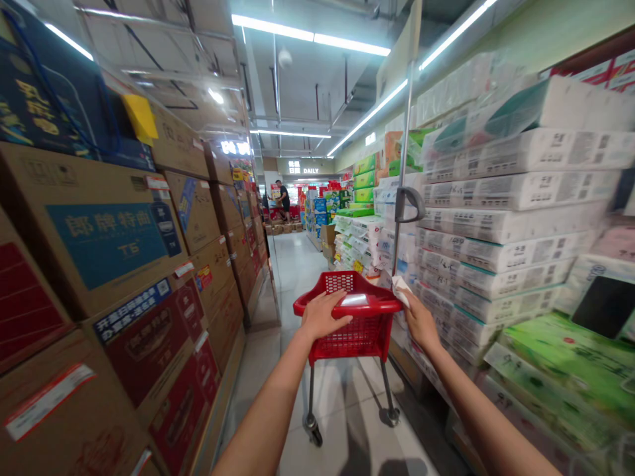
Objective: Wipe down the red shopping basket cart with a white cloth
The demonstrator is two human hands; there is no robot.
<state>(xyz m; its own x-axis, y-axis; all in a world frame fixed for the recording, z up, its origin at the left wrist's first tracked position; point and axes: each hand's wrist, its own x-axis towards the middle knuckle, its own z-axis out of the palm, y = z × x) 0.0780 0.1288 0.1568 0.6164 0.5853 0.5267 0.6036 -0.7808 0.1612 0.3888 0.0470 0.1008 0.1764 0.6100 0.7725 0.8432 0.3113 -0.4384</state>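
A red plastic shopping cart (350, 338) with a perforated basket stands in front of me on metal legs with casters. Flat across the left part of its red handle lies my left hand (322, 317), fingers stretched out and thumb apart. My right hand (419, 320) is at the cart's right corner, its fingers closed on a crumpled white tissue or cloth (400, 291). The tissue touches or nearly touches the handle's end; I cannot tell which. A pale label (354, 300) sits on the middle of the handle.
Stacked cardboard cartons (114, 225) line the left side. On the right rise piles of wrapped tissue packs (501, 192), with green packs (570, 357) lower down. A metal pole (403, 145) bears a grey handle (409, 205). Tiled floor (292, 258) leads towards a person (284, 198) far ahead.
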